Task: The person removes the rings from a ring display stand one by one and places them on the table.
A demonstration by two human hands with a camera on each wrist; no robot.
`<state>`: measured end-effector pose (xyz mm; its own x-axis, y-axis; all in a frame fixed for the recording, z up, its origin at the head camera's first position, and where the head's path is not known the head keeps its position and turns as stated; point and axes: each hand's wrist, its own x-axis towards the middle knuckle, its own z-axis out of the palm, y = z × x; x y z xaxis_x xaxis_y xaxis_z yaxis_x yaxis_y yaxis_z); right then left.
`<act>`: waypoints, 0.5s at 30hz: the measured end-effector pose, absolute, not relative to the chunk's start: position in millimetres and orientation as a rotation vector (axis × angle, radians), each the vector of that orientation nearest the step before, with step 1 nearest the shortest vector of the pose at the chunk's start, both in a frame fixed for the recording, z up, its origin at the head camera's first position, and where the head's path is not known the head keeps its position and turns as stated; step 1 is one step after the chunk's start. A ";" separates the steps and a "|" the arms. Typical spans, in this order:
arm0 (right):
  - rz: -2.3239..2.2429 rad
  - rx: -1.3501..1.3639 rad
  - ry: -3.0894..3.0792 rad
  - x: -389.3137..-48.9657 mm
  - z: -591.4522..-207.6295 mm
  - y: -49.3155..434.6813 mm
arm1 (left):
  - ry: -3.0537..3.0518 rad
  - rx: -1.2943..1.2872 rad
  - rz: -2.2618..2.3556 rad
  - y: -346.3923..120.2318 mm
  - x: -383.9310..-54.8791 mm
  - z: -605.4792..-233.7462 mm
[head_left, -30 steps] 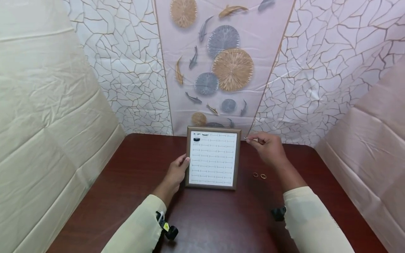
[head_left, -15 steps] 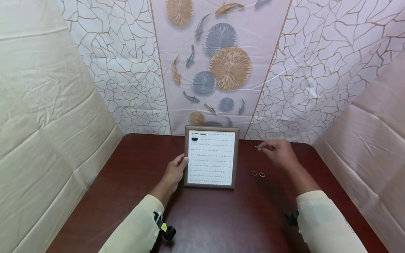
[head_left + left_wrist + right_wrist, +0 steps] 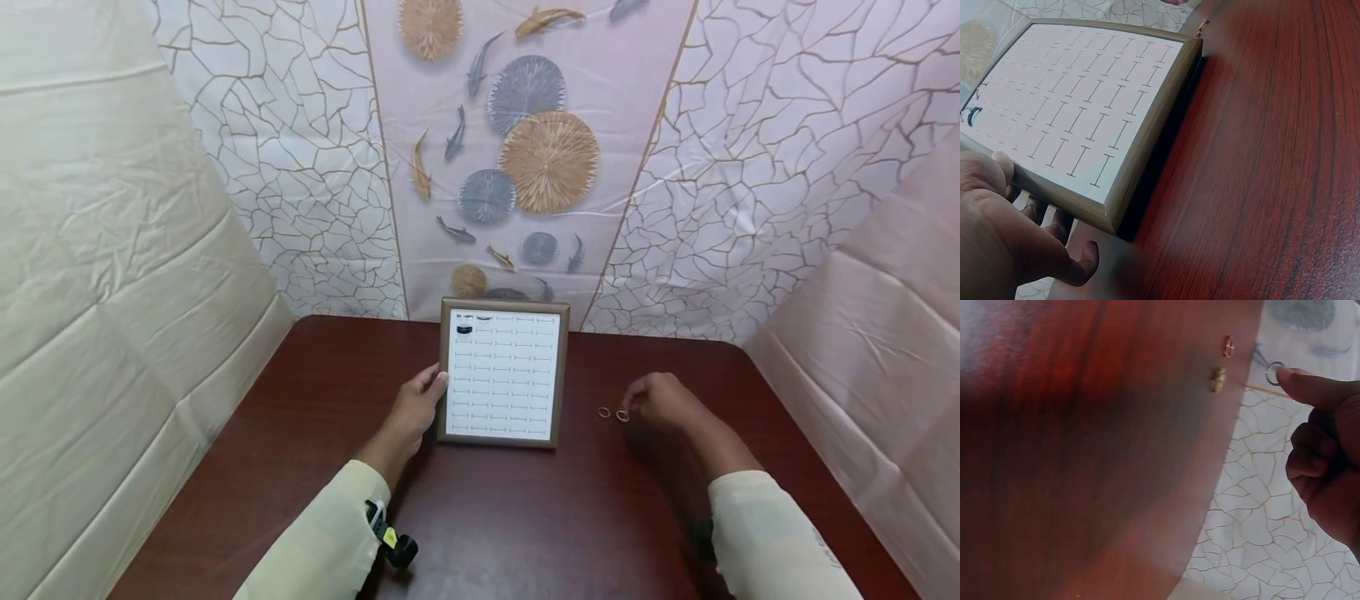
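Note:
A brown-framed white ring board (image 3: 501, 375), marked with rows of short lines, leans upright on the table. My left hand (image 3: 414, 410) grips its left edge, thumb at the front and fingers behind. A black ring (image 3: 465, 330) sits at the left of the second row, and two small dark-and-silver rings show at the top left. My right hand (image 3: 660, 402) is low over the table, right of the board. In the right wrist view its thumb and forefinger pinch a thin silver ring (image 3: 1274, 373). Near those fingertips lie two gold rings (image 3: 604, 412), one thicker (image 3: 1218, 380).
The dark red wooden table (image 3: 495, 517) reaches back to a patterned cloth wall (image 3: 330, 167). Pale cloth hangs at the left (image 3: 112, 250) and at the right. A wrist camera (image 3: 401, 552) sticks out from the left sleeve.
My right hand has moved from beside the board's top right corner, rightward and then down toward the two gold rings, with the silver ring in its fingers. My left hand keeps its grip.

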<state>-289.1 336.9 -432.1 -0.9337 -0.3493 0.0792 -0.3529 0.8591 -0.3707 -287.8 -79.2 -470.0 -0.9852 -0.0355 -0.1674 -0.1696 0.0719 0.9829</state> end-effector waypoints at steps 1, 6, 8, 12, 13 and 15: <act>0.601 0.573 -3.035 -288.4 -434.4 337.2 | 2.224 -0.209 2.069 -79.1 -288.1 -469.9; 0.648 0.574 -3.104 -286.2 -443.3 336.3 | 2.226 -0.201 2.080 -79.4 -289.4 -470.6; 0.666 0.583 -3.116 -285.6 -446.6 336.2 | 2.225 -0.205 2.080 -79.7 -289.3 -471.2; 0.645 0.598 -3.101 -285.5 -452.5 337.0 | 2.227 -0.190 2.077 -80.2 -289.2 -472.3; 0.633 0.607 -3.092 -285.7 -453.5 337.2 | 2.225 -0.189 2.079 -80.5 -288.9 -472.3; 0.619 0.619 -3.082 -286.3 -455.3 337.6 | 2.223 -0.186 2.082 -80.8 -288.6 -472.2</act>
